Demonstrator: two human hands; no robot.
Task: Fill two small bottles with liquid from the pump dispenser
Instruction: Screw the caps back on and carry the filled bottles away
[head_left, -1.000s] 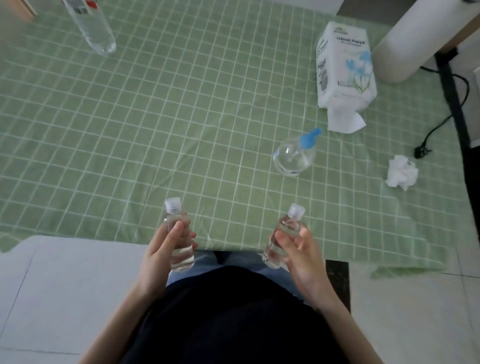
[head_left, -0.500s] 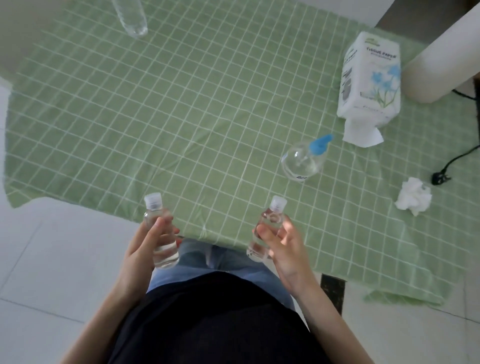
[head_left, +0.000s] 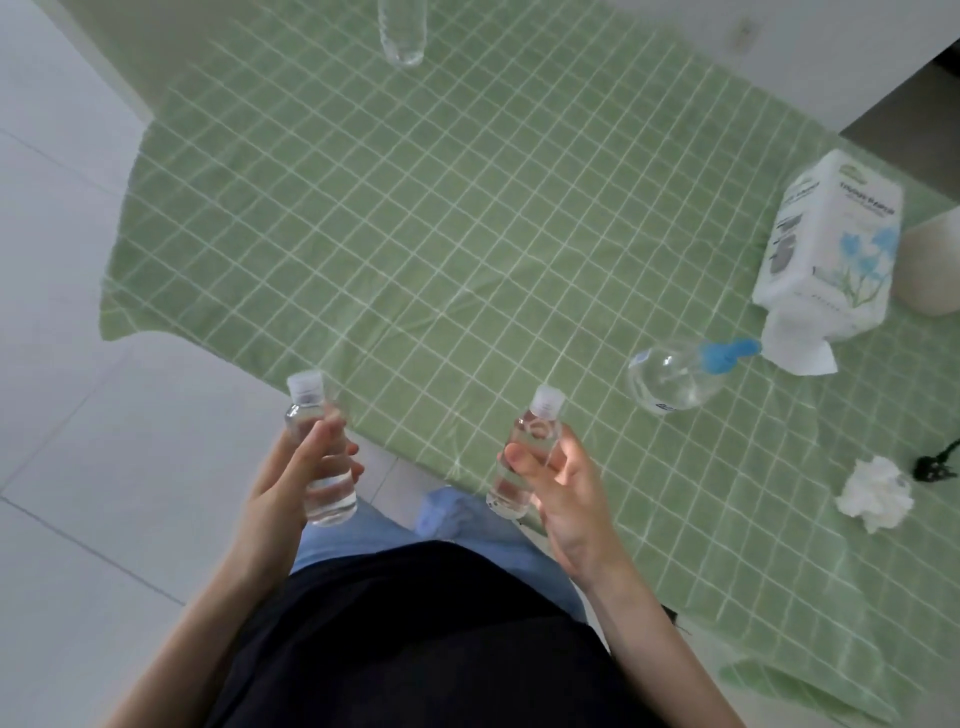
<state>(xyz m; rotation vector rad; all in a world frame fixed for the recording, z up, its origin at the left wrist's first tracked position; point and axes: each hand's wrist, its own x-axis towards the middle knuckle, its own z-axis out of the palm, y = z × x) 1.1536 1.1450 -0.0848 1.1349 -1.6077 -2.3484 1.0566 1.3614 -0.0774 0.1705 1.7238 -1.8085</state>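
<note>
The left hand (head_left: 291, 483) grips one capped small bottle (head_left: 319, 457) and the right hand (head_left: 566, 488) another (head_left: 524, 457), both upright near the pump dispenser (head_left: 675, 382) on the green cloth (head_left: 415, 234)

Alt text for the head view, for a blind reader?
The left hand and right hand each hold a small clear white-capped bottle, the left bottle and right bottle, at the edge of a green checked tablecloth. A clear blue-topped pump dispenser, white tissue pack and crumpled tissue sit to the right.
</note>
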